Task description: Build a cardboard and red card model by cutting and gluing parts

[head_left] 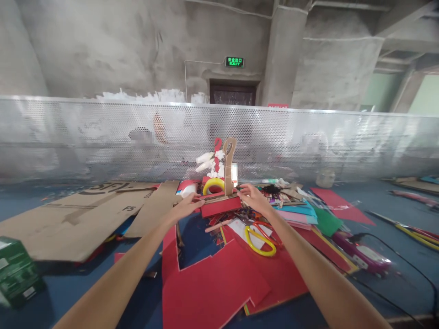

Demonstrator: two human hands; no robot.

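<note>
A small red cardboard box (221, 208) with brown cut edges is held between my two hands over the cluttered table. My left hand (187, 205) pinches its left end, and my right hand (254, 197) has its fingertips at the right end. From the box rises an upright brown cardboard strip (228, 173) with a loop-shaped top. Just behind stand a yellow tape roll (207, 186) and a red looped piece (217, 160) with white flower-like shapes. Below my right hand lie scissors with yellow handles (269, 252) and another pair with orange handles.
Cut red sheets (216, 288) cover the front. Flat brown cardboard (85, 219) lies left, near a green box (18, 269). To the right are coloured papers (295, 214), a purple power strip (360, 253) and a black cord. A perforated metal screen (103, 141) borders the back.
</note>
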